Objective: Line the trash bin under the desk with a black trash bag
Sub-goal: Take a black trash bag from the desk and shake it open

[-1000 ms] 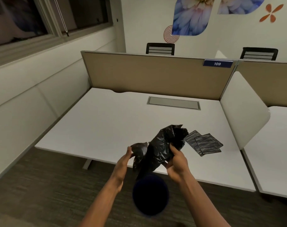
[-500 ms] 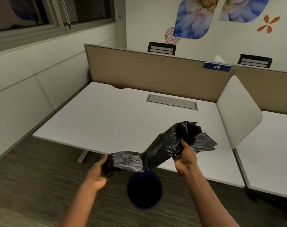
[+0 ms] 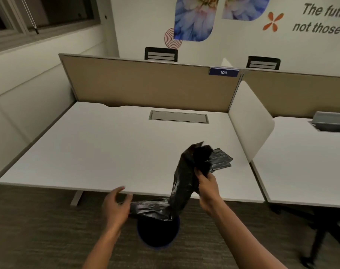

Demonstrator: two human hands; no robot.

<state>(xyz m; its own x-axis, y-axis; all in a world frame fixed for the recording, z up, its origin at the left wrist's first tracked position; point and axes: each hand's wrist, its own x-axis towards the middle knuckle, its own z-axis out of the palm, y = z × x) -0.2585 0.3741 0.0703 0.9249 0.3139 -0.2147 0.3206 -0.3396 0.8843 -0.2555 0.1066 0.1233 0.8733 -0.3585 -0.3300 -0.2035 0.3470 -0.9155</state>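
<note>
Taking the white rectangular desk top (image 3: 110,152) as the landmark: the left hand (image 3: 116,207) sits just in front of its front edge, left of centre, fingers spread and loosely curled, the thumb side touching the low end of the crumpled black plastic trash bag (image 3: 181,191); whether it pinches the film cannot be told. The bag runs from that hand rightward and up over the desk's front edge. Below it, on the carpet in front of the desk, stands the round dark blue trash bin (image 3: 158,232), its mouth unlined. The right hand (image 3: 208,188), over the desk's front right part, is clenched around the bag's upper end. Behind it on the desk lie folded black trash bags (image 3: 221,162)
</note>
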